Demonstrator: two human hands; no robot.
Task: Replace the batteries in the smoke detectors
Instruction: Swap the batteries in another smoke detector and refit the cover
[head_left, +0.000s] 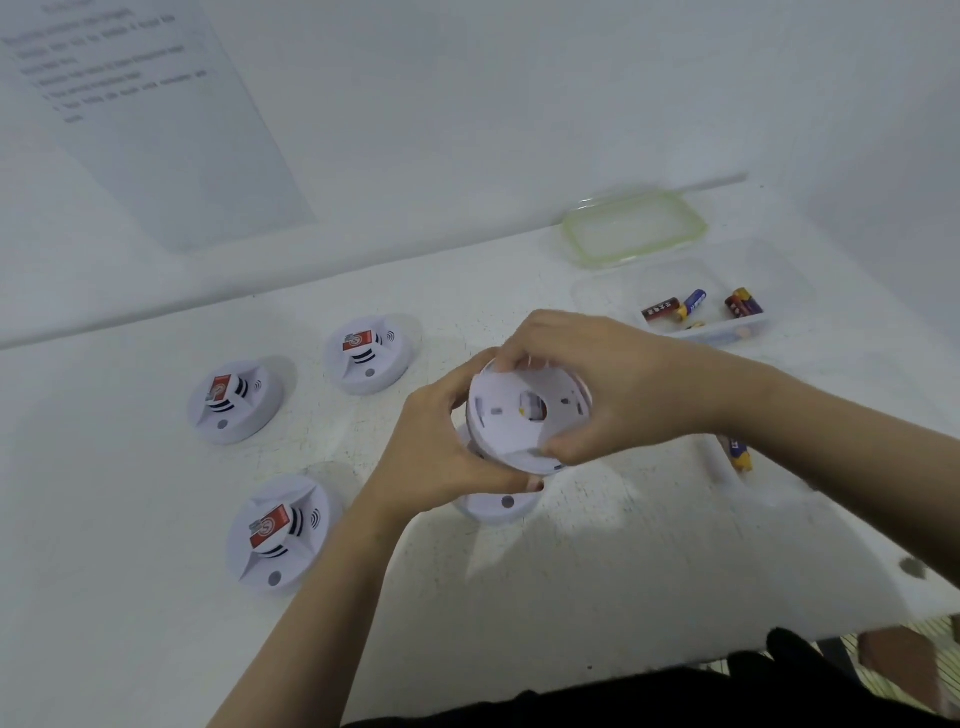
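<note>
A white round smoke detector (524, 415) is held above the table with its back side facing me. My left hand (441, 447) grips its left and lower edge. My right hand (587, 379) curls over its top and right rim, thumb at the lower edge. Directly under it another white detector (501, 504) rests on the table, mostly hidden. Three more detectors lie face up with red stickers: one at the back (366, 353), one at the left (234, 400), one near me (280, 530). Several batteries (696, 306) lie in a clear plastic box (748, 327).
The box's green-rimmed lid (634, 228) lies behind it. A loose battery (740, 452) lies on the white table (597, 561) beyond my right forearm. A printed sheet (145, 114) is stuck on the wall at the left. The table's front edge runs at the lower right.
</note>
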